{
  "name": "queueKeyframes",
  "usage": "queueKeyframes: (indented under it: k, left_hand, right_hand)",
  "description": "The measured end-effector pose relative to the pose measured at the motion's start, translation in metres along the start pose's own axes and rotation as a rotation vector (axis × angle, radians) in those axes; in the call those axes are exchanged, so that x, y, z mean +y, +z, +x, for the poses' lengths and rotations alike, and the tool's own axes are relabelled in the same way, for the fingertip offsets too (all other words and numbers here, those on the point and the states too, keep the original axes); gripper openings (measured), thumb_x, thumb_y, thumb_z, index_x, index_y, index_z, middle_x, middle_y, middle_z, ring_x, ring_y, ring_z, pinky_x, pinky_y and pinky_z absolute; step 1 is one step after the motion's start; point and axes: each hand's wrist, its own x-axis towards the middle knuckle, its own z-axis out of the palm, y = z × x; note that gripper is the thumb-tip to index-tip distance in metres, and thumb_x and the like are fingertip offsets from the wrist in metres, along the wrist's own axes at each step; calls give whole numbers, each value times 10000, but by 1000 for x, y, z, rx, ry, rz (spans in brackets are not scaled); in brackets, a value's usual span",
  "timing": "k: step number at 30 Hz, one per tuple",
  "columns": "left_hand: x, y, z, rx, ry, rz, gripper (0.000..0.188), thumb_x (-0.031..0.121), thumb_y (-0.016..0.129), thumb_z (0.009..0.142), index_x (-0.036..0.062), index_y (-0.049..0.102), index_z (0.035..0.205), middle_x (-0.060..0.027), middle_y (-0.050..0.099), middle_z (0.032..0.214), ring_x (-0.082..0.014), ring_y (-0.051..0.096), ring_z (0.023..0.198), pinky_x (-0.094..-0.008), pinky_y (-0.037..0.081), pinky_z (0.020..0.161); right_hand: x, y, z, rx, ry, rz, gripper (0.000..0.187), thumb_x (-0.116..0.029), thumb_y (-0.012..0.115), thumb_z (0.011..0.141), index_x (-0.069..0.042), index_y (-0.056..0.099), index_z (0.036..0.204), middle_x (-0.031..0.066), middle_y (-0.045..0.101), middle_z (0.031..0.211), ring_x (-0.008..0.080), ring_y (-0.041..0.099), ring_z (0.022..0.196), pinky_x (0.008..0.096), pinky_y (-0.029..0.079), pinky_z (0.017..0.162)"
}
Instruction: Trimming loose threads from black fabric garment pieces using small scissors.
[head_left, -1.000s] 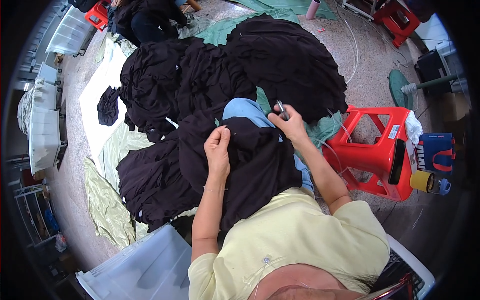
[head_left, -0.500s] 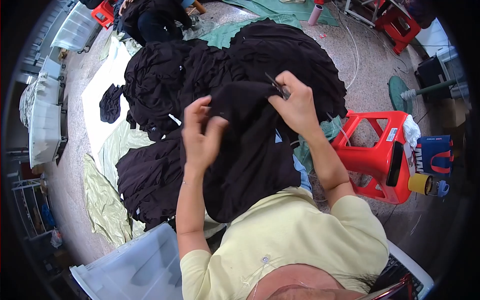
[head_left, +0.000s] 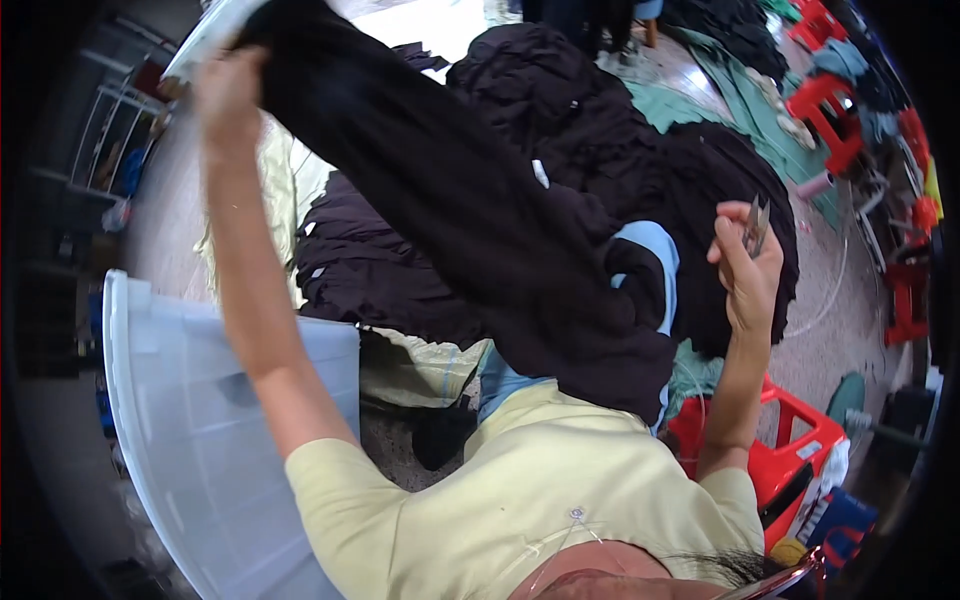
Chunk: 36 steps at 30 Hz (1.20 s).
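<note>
A dark garment (head_left: 430, 190) stretches from my raised left hand (head_left: 230, 95) at the upper left down across to my lap. My left hand, smeared by motion, is closed on the garment's far end. Off to the right, my right hand (head_left: 745, 260) is held up with small metal thread snips (head_left: 757, 228) in it, the blades pointing up. That hand is apart from the garment. Behind lie heaped dark garments (head_left: 560, 110), and more dark folded cloth (head_left: 370, 265) lies under the stretched one. A light blue cloth (head_left: 655, 260) shows beside the dark fabric near my lap.
A translucent plastic bin (head_left: 230, 400) stands close at my left. On my right is a red plastic stool (head_left: 800, 430), with a blue bag (head_left: 840, 525) beside it. Green sheeting (head_left: 740, 85) covers part of the floor farther back. More red stools (head_left: 830, 115) stand at the far right.
My left hand has swung out to the upper left, drawing the garment out long. My right hand has let go of the cloth and moved right, keeping the snips. The view has turned left.
</note>
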Motion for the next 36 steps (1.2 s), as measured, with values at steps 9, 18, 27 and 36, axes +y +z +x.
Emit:
queueKeyframes:
  k: [9,18,27,36]
  left_hand:
    - [78,-210,96,814,-41,114,322,42,667,795,-3,636,1111,-156,660,1055,-257,651,927,-343,541,827]
    - [20,-160,-1,514,441,796,310,-17,591,784,-12,670,1083,-156,694,998,-232,664,895,-313,512,840]
    - [-156,67,-310,-355,-281,422,165,50,684,793,13,680,954,-104,652,875,-184,614,700,-304,505,672]
    - [-70,184,-365,-300,-185,340,856,257,792,735,16,325,1410,-265,317,1411,-408,321,1309,-450,340,1041]
  right_hand:
    - [65,-23,0,72,156,-161,168,-222,639,925,-54,635,917,-67,469,529,-10,350,378,165,192,347]
    - [88,-15,-3,38,179,-179,173,-228,631,932,-57,644,912,-89,440,527,-12,338,378,175,183,356]
    - [132,-34,-26,69,89,-446,332,-282,497,985,-19,685,906,4,548,605,56,495,583,243,389,532]
    - [131,-19,-110,172,-97,-758,388,-261,803,724,-42,634,996,103,604,935,266,625,869,342,496,724]
